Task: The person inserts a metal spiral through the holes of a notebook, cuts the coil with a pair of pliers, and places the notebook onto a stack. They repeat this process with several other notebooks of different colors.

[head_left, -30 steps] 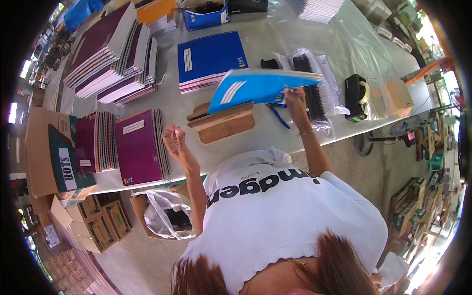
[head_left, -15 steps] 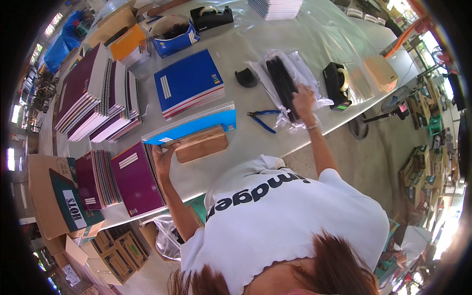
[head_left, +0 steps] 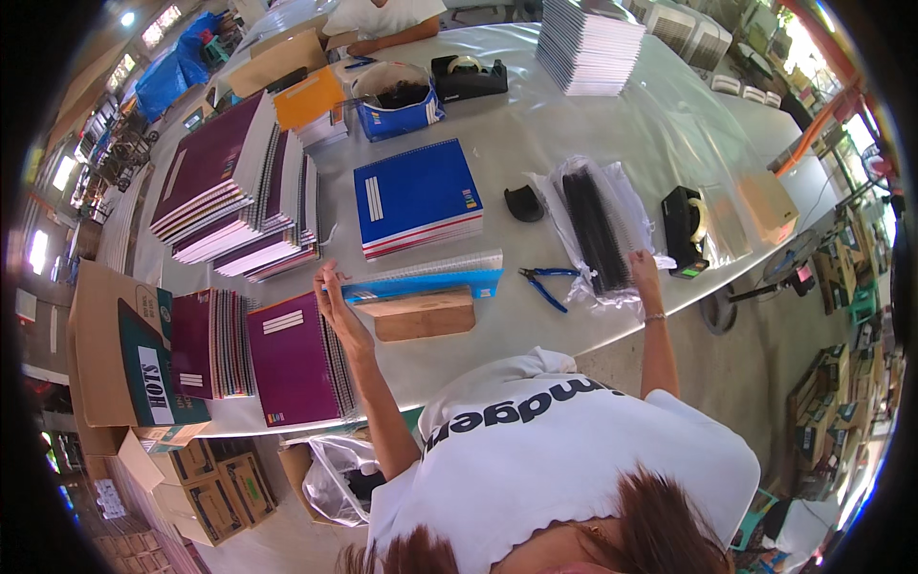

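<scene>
In the head view, we see the light-blue notebook (head_left: 430, 275) standing on edge against the far side of the wooden block (head_left: 426, 318), its long axis running left to right across our front. It lies just to the right of our left hand (head_left: 337, 295), the nearer of the two, whose fingers are partly bent at the notebook's left end and seem to touch it; we cannot tell whether they pinch it. Our right hand (head_left: 645, 273) is well apart from the notebook, off to its right. Its fingertips are at the right edge of the bundle of black binding coils (head_left: 595, 230), which lies in white plastic wrap (head_left: 553, 187) with its long axis pointing away from us. Those fingers are slightly bent and close together, but we cannot tell whether they hold a coil. Between notebook and coils lie the blue-handled pliers (head_left: 547, 295), with the black tape dispenser (head_left: 681, 231) just beside the wrap on its right
</scene>
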{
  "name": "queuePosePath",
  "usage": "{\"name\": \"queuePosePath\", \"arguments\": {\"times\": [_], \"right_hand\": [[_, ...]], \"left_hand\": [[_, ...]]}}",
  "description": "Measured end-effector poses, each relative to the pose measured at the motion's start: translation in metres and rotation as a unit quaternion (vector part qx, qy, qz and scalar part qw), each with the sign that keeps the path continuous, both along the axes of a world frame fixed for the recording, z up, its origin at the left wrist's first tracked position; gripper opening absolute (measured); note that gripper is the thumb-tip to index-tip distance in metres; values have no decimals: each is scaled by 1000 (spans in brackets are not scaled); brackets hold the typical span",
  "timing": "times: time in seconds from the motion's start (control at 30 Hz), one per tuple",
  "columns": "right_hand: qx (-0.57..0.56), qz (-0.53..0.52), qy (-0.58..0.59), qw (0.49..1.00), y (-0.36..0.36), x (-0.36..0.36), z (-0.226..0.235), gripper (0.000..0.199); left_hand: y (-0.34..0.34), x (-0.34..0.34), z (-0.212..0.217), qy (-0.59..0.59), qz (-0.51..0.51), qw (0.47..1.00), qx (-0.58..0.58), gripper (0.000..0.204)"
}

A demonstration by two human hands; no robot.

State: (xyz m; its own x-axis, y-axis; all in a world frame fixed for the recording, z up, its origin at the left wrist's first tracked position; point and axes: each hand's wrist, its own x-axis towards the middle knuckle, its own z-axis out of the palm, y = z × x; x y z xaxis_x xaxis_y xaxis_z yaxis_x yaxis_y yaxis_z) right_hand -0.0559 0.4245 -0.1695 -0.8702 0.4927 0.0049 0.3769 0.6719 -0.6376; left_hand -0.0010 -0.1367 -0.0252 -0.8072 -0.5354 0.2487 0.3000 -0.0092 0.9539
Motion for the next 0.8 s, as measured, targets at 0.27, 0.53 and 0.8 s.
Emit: {"name": "queuePosePath", "arguments": {"times": [0.27, 0.53, 0.8], "right_hand": [[-423, 30, 196, 884, -47, 15, 115, 24], [-529, 176, 262, 788, -122, 10, 209, 26], [-376, 133, 473, 786, -148, -20, 224, 23]], "left_hand": [[44, 1, 12, 10, 286, 939, -190, 37], [135, 25, 13, 36, 70, 860, -504, 55], [157, 2, 18, 15, 31, 868, -496, 56]]}}
